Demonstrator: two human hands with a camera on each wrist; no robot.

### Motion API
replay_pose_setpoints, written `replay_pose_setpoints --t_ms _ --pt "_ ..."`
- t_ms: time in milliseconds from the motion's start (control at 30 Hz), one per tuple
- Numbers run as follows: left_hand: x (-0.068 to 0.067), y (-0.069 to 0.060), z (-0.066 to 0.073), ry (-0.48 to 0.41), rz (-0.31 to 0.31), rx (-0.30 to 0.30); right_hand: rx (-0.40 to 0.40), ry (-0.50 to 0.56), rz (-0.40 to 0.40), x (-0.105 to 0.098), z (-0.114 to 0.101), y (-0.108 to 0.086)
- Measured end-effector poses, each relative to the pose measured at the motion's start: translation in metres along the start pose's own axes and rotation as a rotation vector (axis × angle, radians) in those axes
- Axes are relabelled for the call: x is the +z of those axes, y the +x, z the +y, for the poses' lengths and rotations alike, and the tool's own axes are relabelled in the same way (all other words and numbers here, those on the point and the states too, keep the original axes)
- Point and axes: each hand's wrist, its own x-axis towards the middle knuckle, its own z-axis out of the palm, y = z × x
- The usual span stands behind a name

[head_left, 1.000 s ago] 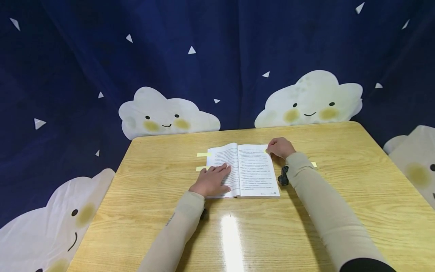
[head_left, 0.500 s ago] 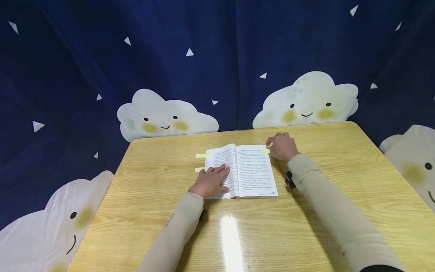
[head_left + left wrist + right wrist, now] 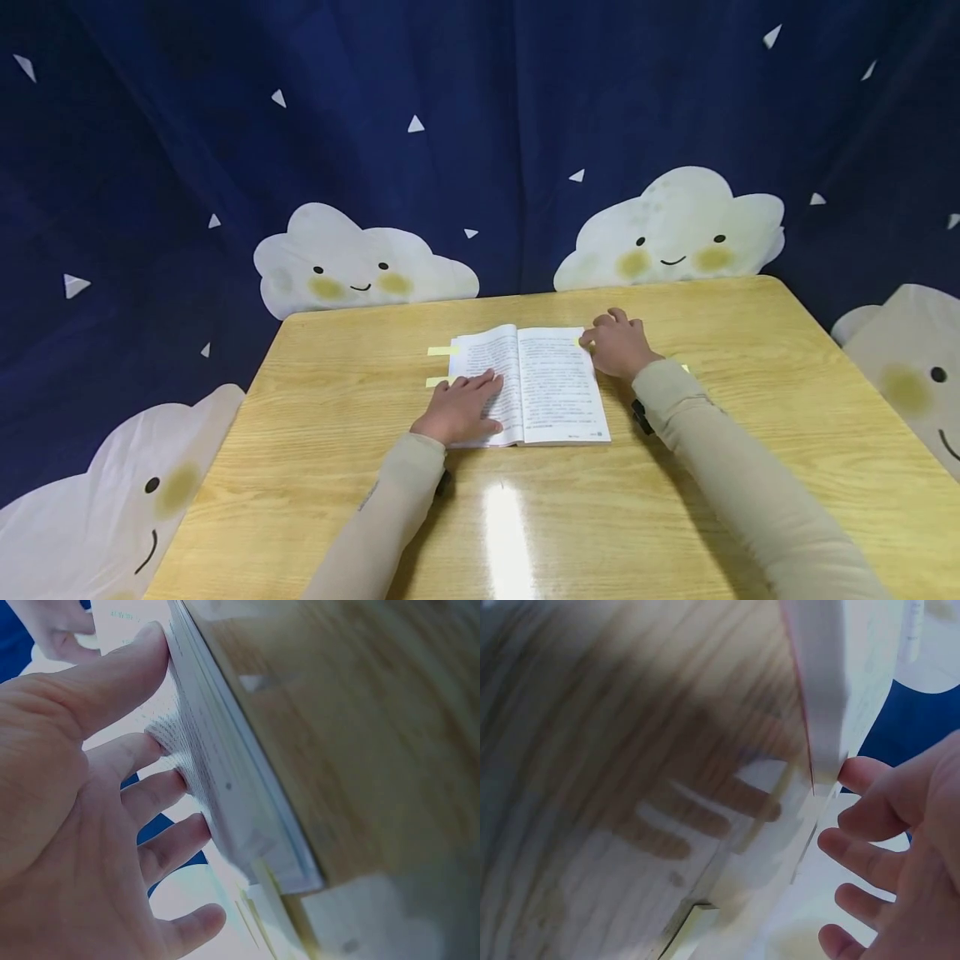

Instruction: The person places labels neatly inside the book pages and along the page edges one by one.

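Note:
An open book (image 3: 558, 392) with printed pages lies on the wooden table. My left hand (image 3: 459, 408) rests on its left page, fingers spread, and the left wrist view also shows those fingers (image 3: 161, 851) on the paper. Two pale yellow sticky tabs, an upper one (image 3: 444, 351) and a lower one (image 3: 438, 382), stick out past the left edge. At the top right corner of the right page is another yellow tab (image 3: 577, 342), partly covered by a fingertip of my right hand (image 3: 621, 346). In the right wrist view, one finger touches the book's edge (image 3: 829, 712) while the others hang loosely apart.
A small yellow sticky-note pad (image 3: 685, 367) lies on the table (image 3: 750, 417) just beyond my right sleeve, mostly hidden. Behind the table's far edge hangs a dark blue curtain (image 3: 420, 67) printed with clouds.
My right hand has gone from pinching at the yellow tab to touching it with a fingertip, its other fingers loosened. The left hand stays on the left page. The head view has shifted slightly.

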Motion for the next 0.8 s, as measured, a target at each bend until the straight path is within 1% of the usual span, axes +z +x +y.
replay_pose_setpoints --t_ms 67,233,433,533,700,800 --pt "0.0 -0.001 0.0 0.0 0.002 0.008 0.002 -0.01 0.001 0.002 0.001 -0.003" --pt "0.0 -0.002 0.0 -0.006 0.011 0.005 -0.031 -0.024 0.025 0.003 0.004 -0.008" --pt "0.0 0.0 0.0 -0.012 0.001 0.007 -0.037 0.061 0.024 0.002 0.012 -0.013" --pt "0.0 0.0 0.0 -0.015 0.002 0.001 -0.042 0.084 0.028 0.0 0.014 -0.014" --pt "0.001 0.0 0.0 -0.024 0.005 -0.001 -0.031 0.058 0.056 -0.003 0.015 -0.015" --pt "0.001 -0.001 -0.002 -0.032 0.006 -0.001 -0.053 0.034 0.079 -0.004 0.015 -0.013"
